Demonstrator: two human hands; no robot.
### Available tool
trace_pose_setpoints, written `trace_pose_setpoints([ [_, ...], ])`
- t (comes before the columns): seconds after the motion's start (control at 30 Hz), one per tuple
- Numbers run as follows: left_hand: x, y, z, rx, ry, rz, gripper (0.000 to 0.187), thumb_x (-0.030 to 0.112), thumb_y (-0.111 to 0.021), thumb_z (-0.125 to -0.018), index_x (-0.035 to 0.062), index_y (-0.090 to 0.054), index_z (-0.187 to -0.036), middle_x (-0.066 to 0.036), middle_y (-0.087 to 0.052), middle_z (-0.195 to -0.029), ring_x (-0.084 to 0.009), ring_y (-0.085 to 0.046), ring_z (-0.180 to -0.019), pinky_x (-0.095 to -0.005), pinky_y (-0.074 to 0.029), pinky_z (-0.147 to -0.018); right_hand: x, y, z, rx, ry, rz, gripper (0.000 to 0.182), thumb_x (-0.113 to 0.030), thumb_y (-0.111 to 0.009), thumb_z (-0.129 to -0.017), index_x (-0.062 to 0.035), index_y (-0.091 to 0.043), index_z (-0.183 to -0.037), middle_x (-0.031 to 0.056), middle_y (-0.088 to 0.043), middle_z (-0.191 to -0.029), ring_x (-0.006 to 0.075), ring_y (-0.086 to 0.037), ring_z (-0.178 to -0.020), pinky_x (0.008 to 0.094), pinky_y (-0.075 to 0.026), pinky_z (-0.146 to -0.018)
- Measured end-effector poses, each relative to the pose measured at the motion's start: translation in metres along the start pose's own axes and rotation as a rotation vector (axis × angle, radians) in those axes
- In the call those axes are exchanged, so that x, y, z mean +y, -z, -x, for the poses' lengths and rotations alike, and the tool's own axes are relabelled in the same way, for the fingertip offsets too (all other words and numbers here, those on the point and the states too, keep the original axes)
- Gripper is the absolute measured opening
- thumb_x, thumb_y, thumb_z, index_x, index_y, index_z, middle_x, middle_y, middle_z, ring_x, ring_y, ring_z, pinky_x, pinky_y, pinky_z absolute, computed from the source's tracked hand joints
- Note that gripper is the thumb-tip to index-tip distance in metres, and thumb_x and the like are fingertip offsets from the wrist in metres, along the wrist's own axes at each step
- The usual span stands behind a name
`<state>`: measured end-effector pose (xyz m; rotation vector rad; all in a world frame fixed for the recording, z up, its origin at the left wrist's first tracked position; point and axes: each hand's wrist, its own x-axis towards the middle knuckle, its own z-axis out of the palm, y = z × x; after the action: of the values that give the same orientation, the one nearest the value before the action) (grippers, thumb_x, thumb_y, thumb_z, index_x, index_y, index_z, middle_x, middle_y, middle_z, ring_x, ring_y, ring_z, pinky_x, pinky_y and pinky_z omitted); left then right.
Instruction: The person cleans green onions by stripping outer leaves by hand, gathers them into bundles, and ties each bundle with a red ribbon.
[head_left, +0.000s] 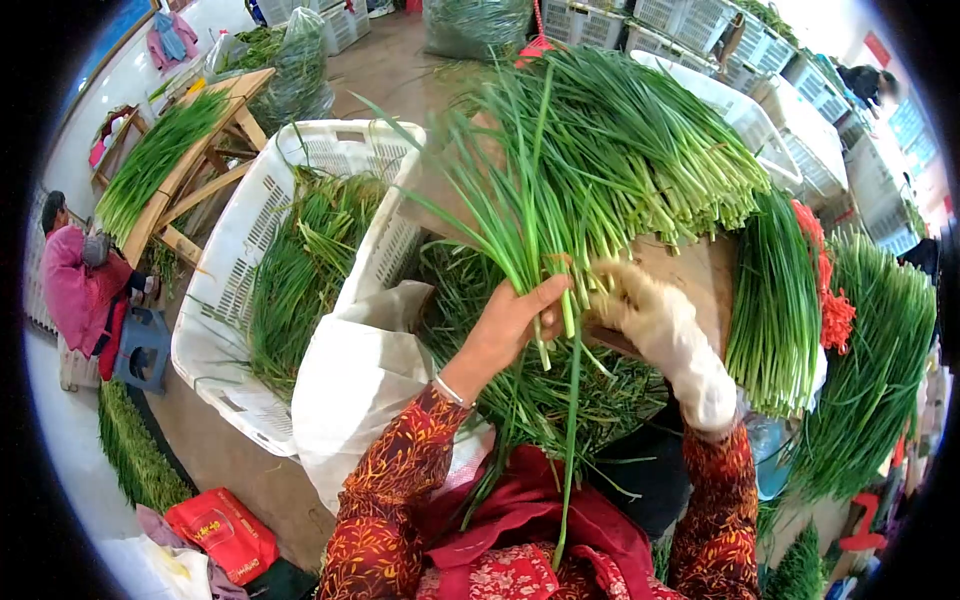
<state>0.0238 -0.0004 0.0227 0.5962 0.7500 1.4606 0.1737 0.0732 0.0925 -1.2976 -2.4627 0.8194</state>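
My bare left hand (510, 325) grips a fanned bunch of long green chive stalks (510, 200) near their pale ends, in front of my chest. My right hand (640, 305), in a white glove, holds the same bunch from the right side, fingers curled around the stalk bases. One loose stalk (572, 430) hangs down from the bunch over my red patterned sleeves. A large heap of chives (640, 140) lies on a wooden board (700, 275) just behind both hands.
A white plastic crate (250, 230) with chives stands at left, a white sack (360, 370) beside it. Tied bundles (775, 300) and red ties (830, 300) lie at right. A person in pink (75, 285) sits far left. More crates stack behind.
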Motion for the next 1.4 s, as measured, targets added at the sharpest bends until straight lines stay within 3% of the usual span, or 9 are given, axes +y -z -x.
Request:
trace_pose_setpoints([
  [0.27, 0.01, 0.019, 0.004, 0.066, 0.064, -0.17, 0.021, 0.021, -0.056, -0.086, 0.0024, -0.053, -0.094, 0.003, -0.043, -0.062, -0.0044, -0.038, -0.05, -0.0182, -0.031, -0.041, -0.025, 0.015, -0.008, -0.046, 0.027, -1.07, 0.013, -0.011, -0.053, -0.085, 0.0005, -0.057, -0.08, 0.0039, -0.055, -0.063, 0.0065, -0.044, -0.053, 0.02, -0.035, -0.048],
  [0.4, 0.007, 0.017, 0.001, 0.137, 0.016, -0.085, 0.019, 0.019, -0.056, -0.086, 0.0019, -0.053, -0.092, 0.005, -0.041, -0.061, -0.0035, -0.037, -0.05, -0.0179, -0.029, -0.041, 0.002, 0.025, 0.021, -0.466, 0.713, -1.457, 0.026, -0.014, -0.045, -0.089, -0.0011, -0.051, -0.068, 0.0035, -0.048, -0.053, 0.0093, -0.04, -0.04, 0.0233, -0.033, -0.04],
  [0.47, 0.004, 0.016, 0.0, 0.1, 0.044, -0.075, 0.018, 0.019, -0.057, -0.086, 0.0033, -0.052, -0.092, 0.005, -0.041, -0.061, -0.0033, -0.037, -0.05, -0.0177, -0.029, -0.041, 0.003, 0.025, 0.025, -0.305, -0.022, -1.099, 0.028, -0.024, -0.049, -0.088, 0.0012, -0.054, -0.076, 0.0081, -0.056, -0.066, 0.0133, -0.049, -0.053, 0.0239, -0.039, -0.05],
  [0.53, 0.002, 0.009, 0.001, 0.041, 0.066, -0.084, 0.016, 0.02, -0.057, -0.086, 0.0056, -0.051, -0.09, 0.005, -0.041, -0.062, -0.0033, -0.037, -0.051, -0.0177, -0.029, -0.04, -0.008, 0.001, 0.004, -0.067, -0.112, -0.747, 0.031, -0.029, -0.057, -0.085, 0.0017, -0.058, -0.089, 0.0065, -0.059, -0.075, 0.0138, -0.053, -0.067, 0.0247, -0.042, -0.061],
  [0.93, 0.014, 0.007, 0.004, 0.033, 0.054, -0.008, 0.026, 0.028, -0.059, -0.084, 0.0059, -0.055, -0.096, 0.005, -0.048, -0.065, -0.0031, -0.039, -0.05, -0.017, -0.026, -0.038, -0.009, -0.021, 0.045, 0.006, 0.209, -1.057, 0.008, -0.008, -0.057, -0.083, -0.0006, -0.058, -0.085, 0.0078, -0.061, -0.083, 0.0114, -0.055, -0.065, 0.0234, -0.046, -0.061],
  [1.07, 0.007, 0.001, 0.004, 0.074, 0.001, -0.035, 0.026, 0.028, -0.058, -0.085, 0.0048, -0.052, -0.095, 0.002, -0.05, -0.066, -0.0036, -0.04, -0.051, -0.0177, -0.027, -0.038, 0.019, -0.001, 0.09, -0.457, 0.416, -1.207, 0.011, -0.009, -0.058, -0.083, 0.0012, -0.058, -0.087, 0.0116, -0.06, -0.084, 0.015, -0.058, -0.07, 0.0282, -0.048, -0.063],
  [1.17, 0.011, 0.019, -0.004, 0.151, -0.067, -0.073, 0.029, 0.023, -0.059, -0.084, 0.0043, -0.05, -0.104, 0.001, -0.05, -0.072, -0.0041, -0.042, -0.053, -0.018, -0.029, -0.039, 0.024, 0.024, 0.094, -1.31, -0.013, -0.669, 0.028, -0.024, -0.058, -0.084, -0.0015, -0.059, -0.101, 0.0062, -0.062, -0.086, 0.0153, -0.061, -0.078, 0.0297, -0.048, -0.07],
  [1.27, 0.01, 0.002, 0.001, 0.146, -0.083, -0.094, 0.038, 0.019, -0.059, -0.084, 0.0055, -0.044, -0.117, 0.002, -0.05, -0.072, -0.0044, -0.043, -0.055, -0.0176, -0.028, -0.039, 0.003, 0.018, 0.079, -0.273, 0.031, 0.113, 0.032, -0.026, -0.063, -0.078, -0.0066, -0.057, -0.103, 0.0103, -0.062, -0.094, 0.0211, -0.061, -0.084, 0.03, -0.047, -0.075],
  [1.4, 0.004, -0.005, 0.004, 0.098, -0.065, -0.202, 0.043, 0.013, -0.059, -0.082, 0.0053, -0.041, -0.12, 0.0, -0.049, -0.066, -0.006, -0.041, -0.049, -0.019, -0.028, -0.037, -0.025, 0.01, 0.01, 0.066, 0.233, 0.048, 0.033, -0.025, -0.062, -0.077, -0.0143, -0.056, -0.107, 0.0109, -0.059, -0.091, 0.0267, -0.06, -0.078, 0.0356, -0.047, -0.068],
])
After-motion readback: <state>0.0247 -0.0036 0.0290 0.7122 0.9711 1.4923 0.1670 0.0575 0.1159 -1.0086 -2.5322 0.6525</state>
